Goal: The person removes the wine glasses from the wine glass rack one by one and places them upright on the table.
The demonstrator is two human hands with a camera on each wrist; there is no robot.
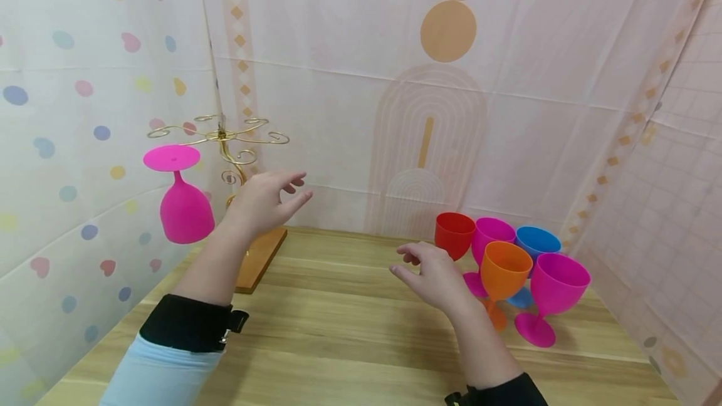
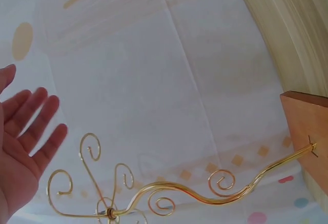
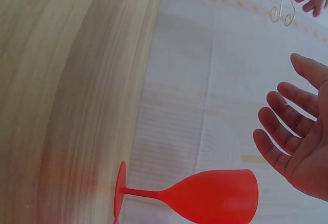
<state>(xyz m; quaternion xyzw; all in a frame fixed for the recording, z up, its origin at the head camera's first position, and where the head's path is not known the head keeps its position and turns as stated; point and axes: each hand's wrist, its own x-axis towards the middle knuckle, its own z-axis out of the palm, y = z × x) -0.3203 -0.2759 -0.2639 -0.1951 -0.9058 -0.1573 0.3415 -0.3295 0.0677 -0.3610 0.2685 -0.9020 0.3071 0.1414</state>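
Observation:
My left hand (image 1: 265, 202) is in the air in front of a gold wire goblet rack (image 1: 222, 135), fingers relaxed and holding nothing. A pink goblet (image 1: 186, 213) hangs upside down by its foot from the rack's left side. My right hand (image 1: 431, 277), also empty with loosely spread fingers, hovers just left of several upright plastic goblets. Nearest to it are the red goblet (image 1: 454, 237) and the orange goblet (image 1: 506, 271). Around these stand a blue goblet (image 1: 538, 242), a rear pink goblet (image 1: 489, 237) and a front pink goblet (image 1: 557, 287).
The rack's curly arms (image 2: 89, 149) spread out from a wavy stem, which rises from a wooden base (image 1: 265, 259). Everything stands on a wood-grain table (image 1: 338, 343). Patterned cloth (image 1: 327, 111) hangs behind, with more cloth at both sides.

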